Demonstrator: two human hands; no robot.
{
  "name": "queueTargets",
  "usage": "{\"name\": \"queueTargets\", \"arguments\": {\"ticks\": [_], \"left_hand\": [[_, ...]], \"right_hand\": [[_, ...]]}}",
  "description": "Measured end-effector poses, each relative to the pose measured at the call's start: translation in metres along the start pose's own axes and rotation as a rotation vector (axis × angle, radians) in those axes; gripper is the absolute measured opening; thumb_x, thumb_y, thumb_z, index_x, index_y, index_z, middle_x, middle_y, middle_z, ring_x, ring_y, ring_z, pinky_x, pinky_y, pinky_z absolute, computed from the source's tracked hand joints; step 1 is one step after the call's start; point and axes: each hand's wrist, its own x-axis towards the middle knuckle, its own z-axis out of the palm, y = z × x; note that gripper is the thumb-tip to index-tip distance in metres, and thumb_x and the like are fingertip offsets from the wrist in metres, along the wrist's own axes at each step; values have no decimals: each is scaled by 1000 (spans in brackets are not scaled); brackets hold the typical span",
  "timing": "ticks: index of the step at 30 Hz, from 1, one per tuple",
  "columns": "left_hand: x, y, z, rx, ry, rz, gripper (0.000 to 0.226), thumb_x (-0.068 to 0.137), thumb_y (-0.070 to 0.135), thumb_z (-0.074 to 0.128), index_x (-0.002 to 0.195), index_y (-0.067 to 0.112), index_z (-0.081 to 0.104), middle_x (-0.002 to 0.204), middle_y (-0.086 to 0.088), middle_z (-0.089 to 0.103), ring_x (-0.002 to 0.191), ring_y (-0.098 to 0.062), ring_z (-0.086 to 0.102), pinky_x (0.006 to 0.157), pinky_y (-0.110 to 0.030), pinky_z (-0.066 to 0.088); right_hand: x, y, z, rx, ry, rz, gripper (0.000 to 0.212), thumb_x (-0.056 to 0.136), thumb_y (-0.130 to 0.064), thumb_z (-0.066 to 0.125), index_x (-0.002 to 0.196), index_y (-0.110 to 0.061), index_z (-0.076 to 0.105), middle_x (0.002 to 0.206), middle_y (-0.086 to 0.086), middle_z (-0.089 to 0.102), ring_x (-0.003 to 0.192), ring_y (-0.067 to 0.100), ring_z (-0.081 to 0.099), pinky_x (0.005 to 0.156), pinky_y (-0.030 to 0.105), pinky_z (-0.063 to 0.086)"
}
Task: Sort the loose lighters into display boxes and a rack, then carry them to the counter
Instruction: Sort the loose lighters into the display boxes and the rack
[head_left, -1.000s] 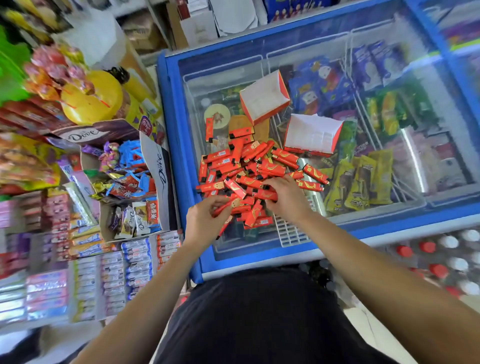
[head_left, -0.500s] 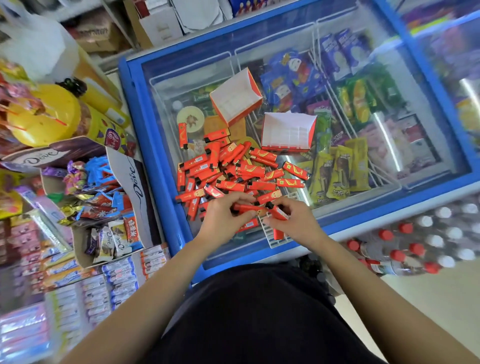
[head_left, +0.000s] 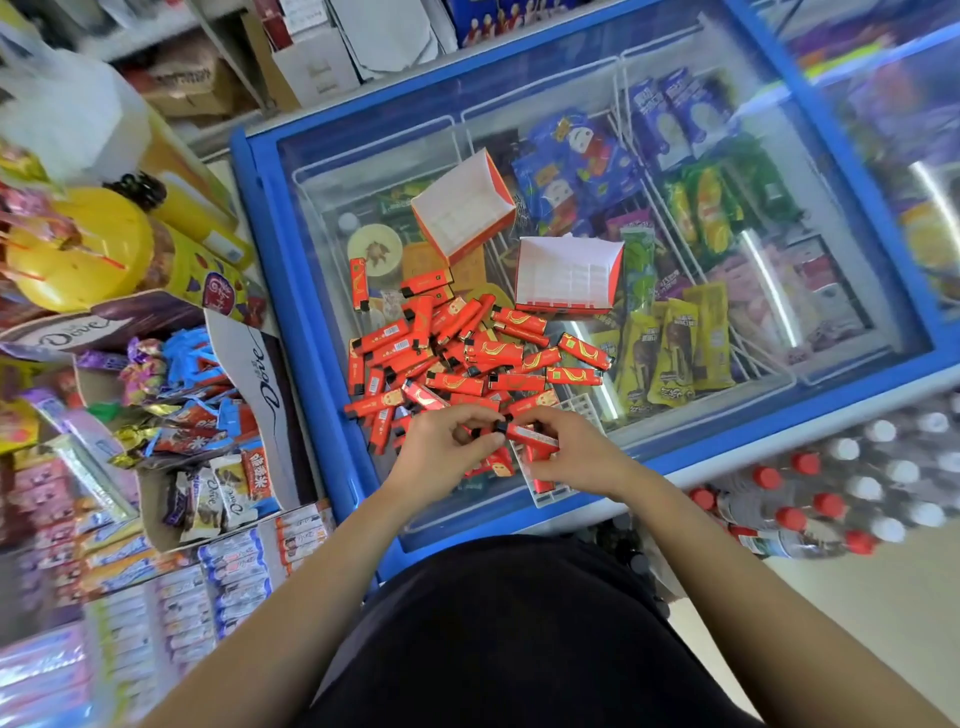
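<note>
The pile of lighters (head_left: 467, 353) lies on the glass freezer lid (head_left: 363, 171). Two open display boxes (head_left: 462, 213) stand just behind the pile. At its near edge, the left hand (head_left: 447, 447) pinches the black end of one lighter (head_left: 524, 434) with curled fingers. The right hand (head_left: 576, 457) grips its red body.

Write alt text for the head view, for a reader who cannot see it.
Left hand and right hand hold a red lighter by a pile of lighters on a freezer lid. Two empty display boxes lie beyond.
</note>
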Motion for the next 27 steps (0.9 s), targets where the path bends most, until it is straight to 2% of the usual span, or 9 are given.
{"name": "queueTargets", "arguments": {"ticks": [4, 7, 9, 11, 13, 16, 19, 22, 27], "left_hand": [[6, -4, -15, 9, 84, -61, 15, 87, 23, 79, 101, 27, 77, 74, 19, 69, 60, -9, 59, 64, -25, 53], [18, 3, -31, 27, 159, -57, 18, 84, 24, 81, 90, 38, 72, 69, 11, 70, 58, -18, 60, 60, -28, 53], [30, 12, -42, 48, 215, -16, 23, 84, 24, 82, 87, 43, 70, 73, 8, 72, 63, -17, 62, 65, -27, 54], [46, 23, -55, 56, 268, 14, 17, 84, 26, 82, 88, 39, 73, 76, 9, 73, 67, -12, 63, 67, -24, 54], [64, 33, -70, 73, 331, 43, 10, 83, 28, 82, 91, 31, 77, 71, 15, 70, 64, -4, 59, 65, -18, 50], [96, 49, -93, 105, 414, 65, 10, 84, 31, 81, 93, 28, 77, 60, 19, 61, 55, 1, 52, 57, -12, 43], [128, 64, -111, 153, 443, 100, 9, 87, 31, 78, 95, 27, 78, 75, 16, 71, 66, -1, 63, 64, -11, 49], [158, 72, -124, 225, 452, 101, 12, 89, 30, 75, 99, 26, 79, 80, 14, 73, 68, -3, 66, 66, -6, 47], [199, 80, -140, 444, 441, 128, 12, 91, 28, 72, 94, 22, 80, 72, 10, 69, 70, -9, 64, 77, -26, 52]], "right_hand": [[1, 4, -11, 73, 46, 10, 38, 92, -9, 66, 124, -30, 61, 107, 2, 68, 88, 17, 66, 73, 23, 55], [5, 9, -20, 167, 187, 52, 36, 97, -9, 61, 131, -22, 60, 95, 11, 69, 74, 27, 65, 66, 30, 57], [10, 9, -26, 214, 296, 57, 33, 98, -9, 61, 129, -17, 58, 93, 13, 71, 74, 30, 65, 68, 36, 57], [15, 3, -34, 247, 389, 44, 25, 97, -9, 62, 121, -11, 59, 88, 10, 72, 71, 17, 67, 67, 35, 56], [21, -7, -43, 283, 463, 20, 15, 95, -9, 65, 108, -14, 61, 82, -1, 71, 66, -1, 65, 65, 21, 52], [33, -23, -55, 308, 524, -38, 10, 94, -10, 67, 102, -14, 64, 83, -4, 70, 66, -5, 64, 63, 13, 50], [48, -35, -65, 254, 594, -68, 14, 93, -17, 69, 105, -10, 67, 86, -4, 68, 74, -5, 63, 70, 11, 48], [65, -45, -72, 241, 649, -88, 14, 91, -16, 71, 102, -6, 69, 82, -5, 66, 69, -12, 59, 67, 5, 44], [85, -54, -78, 213, 691, -87, 13, 90, -14, 73, 101, -7, 71, 86, 0, 69, 69, -13, 59, 67, 4, 44]]}}
